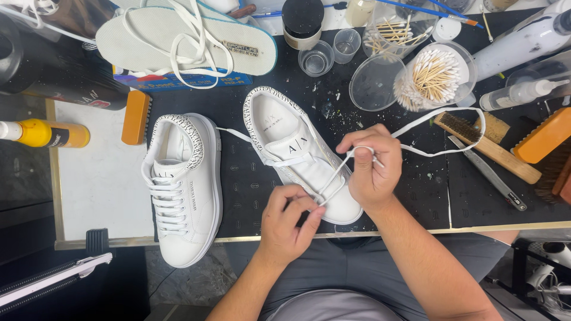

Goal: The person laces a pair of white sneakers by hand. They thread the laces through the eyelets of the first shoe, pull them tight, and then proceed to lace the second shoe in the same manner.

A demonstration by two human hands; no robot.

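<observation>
Left hand (285, 223): my fingers are pinched shut on the lace (416, 122) low down, by the toe of the unlaced shoe (297, 151).
Right hand (372, 166): closed in a fist on the same lace, higher up, just right of the shoe's tongue.
Lace: white and flat; from my right hand it loops out to the right over the wooden brush (485, 145) and comes back to the fist.
Unlaced shoe: a white sneaker on the black mat (410, 196), toe toward me, heel away, tilted a little.
Laced shoe (181, 184): its pair, fully laced, just left of it, toe hanging past the table edge.
Insoles (184, 35): two white ones with a loose lace on them, above the shoes.
Swabs (431, 74): a clear tub of cotton swabs, lying tipped, up right of my right hand.
Yellow bottle (50, 134): lies far left, well apart.
</observation>
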